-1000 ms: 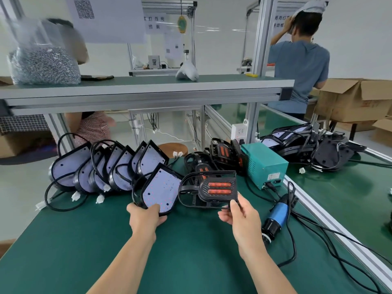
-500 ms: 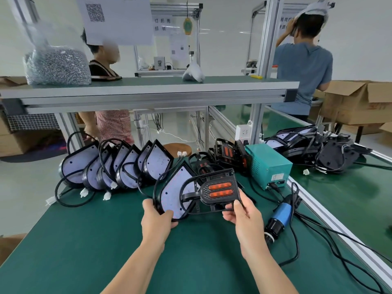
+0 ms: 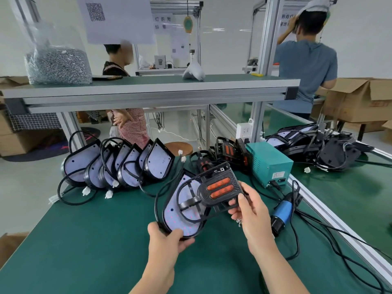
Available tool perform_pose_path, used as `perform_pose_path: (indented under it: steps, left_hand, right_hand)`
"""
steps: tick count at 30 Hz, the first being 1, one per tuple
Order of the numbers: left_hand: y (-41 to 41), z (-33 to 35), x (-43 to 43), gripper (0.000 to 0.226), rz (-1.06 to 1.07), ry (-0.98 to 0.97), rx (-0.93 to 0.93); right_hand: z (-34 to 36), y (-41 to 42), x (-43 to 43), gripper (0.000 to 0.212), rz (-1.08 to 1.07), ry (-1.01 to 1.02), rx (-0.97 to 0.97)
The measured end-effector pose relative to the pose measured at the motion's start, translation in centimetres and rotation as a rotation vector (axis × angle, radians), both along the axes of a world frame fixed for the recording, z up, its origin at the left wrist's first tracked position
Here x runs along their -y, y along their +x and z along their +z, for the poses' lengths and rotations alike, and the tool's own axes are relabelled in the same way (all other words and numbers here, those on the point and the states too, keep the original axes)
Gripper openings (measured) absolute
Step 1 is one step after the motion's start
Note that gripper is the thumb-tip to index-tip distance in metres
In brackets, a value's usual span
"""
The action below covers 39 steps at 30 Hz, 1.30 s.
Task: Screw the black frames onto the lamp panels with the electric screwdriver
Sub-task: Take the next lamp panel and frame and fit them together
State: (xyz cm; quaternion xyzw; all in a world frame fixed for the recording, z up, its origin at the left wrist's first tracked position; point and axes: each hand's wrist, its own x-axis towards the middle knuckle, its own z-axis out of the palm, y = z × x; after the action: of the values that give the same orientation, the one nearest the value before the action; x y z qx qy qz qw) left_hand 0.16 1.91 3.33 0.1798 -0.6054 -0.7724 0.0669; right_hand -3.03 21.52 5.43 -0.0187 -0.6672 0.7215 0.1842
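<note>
Bright even indoor light, soft shadows, wide-angle bending at edges, slight blur

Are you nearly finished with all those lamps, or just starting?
Looks early. The pile of lamps past the teal box may be finished; I cannot tell. The left hand holds a lamp panel, the right hand holds a black frame against it. The electric screwdriver lies unheld on the table, and a row of bare panels waits.

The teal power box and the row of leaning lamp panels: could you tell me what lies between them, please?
In the head view, black frames with orange inserts stand between the teal power box and the leaning lamp panels.
</note>
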Motion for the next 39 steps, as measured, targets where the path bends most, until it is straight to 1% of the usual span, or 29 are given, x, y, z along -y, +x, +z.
perform_pose_path:
  steps: [3,5,8,11,14,17,19,21,23,24,25,26,28,30,31,34,35,36,37,39]
  left_hand:
    - [2.3,-0.5,-0.6,0.033,0.011,0.148,0.048]
    - [3.6,-0.5,-0.8,0.035,0.01,0.205,0.078]
    - [5.0,-0.6,-0.7,0.036,0.014,0.232,0.106]
    - [5.6,-0.5,-0.5,0.039,-0.017,0.214,0.13]
    - [5.4,-0.8,-0.1,0.044,-0.098,0.143,0.154]
    - [5.4,-0.3,0.5,0.044,-0.185,0.066,0.186]
    - [5.6,0.2,1.0,0.044,-0.263,-0.054,0.25]
    - [5.5,0.6,1.9,0.044,-0.367,-0.209,0.306]
    - [5.6,1.3,3.0,0.035,-0.484,-0.379,0.313]
    - [5.5,1.5,3.6,0.038,-0.517,-0.474,0.314]
    - [5.1,1.7,4.2,0.046,-0.511,-0.562,0.316]
    - [4.6,1.8,4.9,0.053,-0.463,-0.626,0.312]
    - [3.0,2.1,6.0,0.06,-0.32,-0.679,0.279]
    - [0.6,2.2,6.4,0.064,-0.242,-0.727,0.25]
    - [-0.7,2.3,6.3,0.064,-0.241,-0.731,0.233]
    - [-3.9,2.9,5.0,0.088,-0.304,-0.602,0.175]
    - [-4.8,2.9,4.4,0.086,-0.339,-0.635,0.17]
    - [-5.6,2.9,3.8,0.077,-0.375,-0.688,0.171]
    - [-6.1,2.9,3.3,0.064,-0.405,-0.714,0.174]
    - [-6.5,2.8,2.4,0.035,-0.455,-0.649,0.166]
  right_hand:
    - [0.1,0.0,-0.2,0.028,0.007,0.064,0.001]
    - [-0.1,0.0,-0.1,0.026,0.023,0.097,0.032]
    - [-0.5,-0.2,0.2,0.026,0.045,0.105,0.089]
    - [-0.8,-0.8,0.5,0.028,0.051,0.127,0.141]
    - [-1.1,-1.7,0.8,0.029,0.031,0.148,0.2]
    - [-1.2,-2.4,1.0,0.029,0.025,0.168,0.228]
    - [-1.2,-2.5,1.4,0.029,0.058,0.215,0.229]
    - [-1.3,-2.5,1.9,0.027,0.08,0.322,0.208]
    - [-1.6,-2.7,2.2,0.025,0.056,0.497,0.176]
    - [-1.8,-2.8,2.3,0.025,0.025,0.593,0.161]
    - [-2.0,-2.9,2.4,0.026,-0.006,0.671,0.146]
    - [-2.1,-3.0,2.4,0.026,-0.028,0.724,0.131]
    - [-2.4,-3.1,2.5,0.025,-0.046,0.784,0.1]
    - [-2.6,-3.0,2.7,0.026,-0.051,0.837,0.089]
    - [-2.7,-2.9,2.8,0.025,-0.057,0.878,0.09]
    - [-3.2,-2.3,3.5,0.026,-0.094,0.978,0.091]
    - [-3.4,-2.1,3.7,0.027,-0.102,0.982,0.089]
    - [-3.5,-1.9,3.9,0.029,-0.104,0.972,0.086]
    - [-3.6,-1.7,4.1,0.03,-0.098,0.949,0.081]
    - [-3.7,-1.4,4.3,0.032,-0.084,0.895,0.088]
